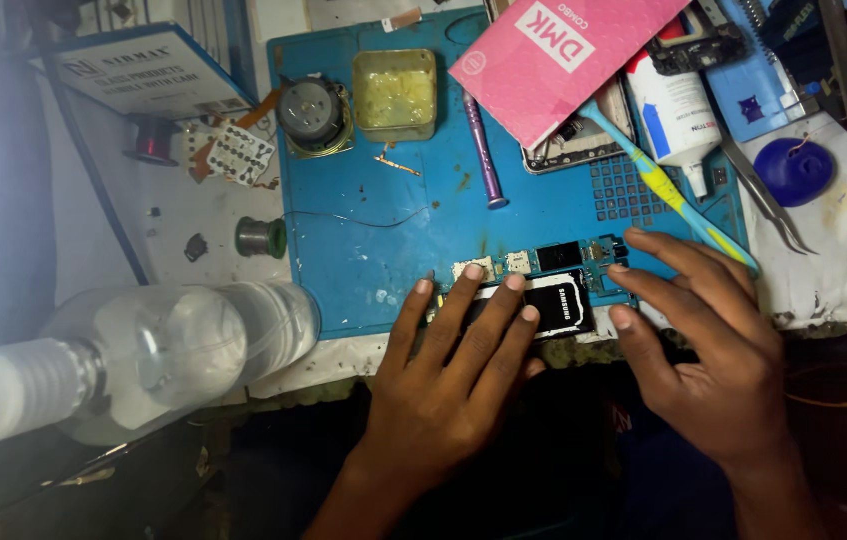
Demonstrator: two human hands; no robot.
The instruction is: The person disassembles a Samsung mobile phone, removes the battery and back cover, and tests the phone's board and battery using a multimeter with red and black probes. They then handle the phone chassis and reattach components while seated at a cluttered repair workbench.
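A phone circuit board (543,262) with a black battery (561,303) lies at the near edge of a blue work mat (373,250). My left hand (458,370) rests flat on the board's left part, fingers spread and pressing down. My right hand (703,340) touches the board's right end with its fingertips, fingers apart. Neither hand holds a tool.
On the mat lie a purple pen tool (484,152), a yellowish square tub (395,93), a small round motor (311,113), a pink packet (563,55), a blue toothbrush (668,190), a white glue bottle (675,112). Tweezers (763,195) lie right; a clear plastic bottle (143,355) lies left.
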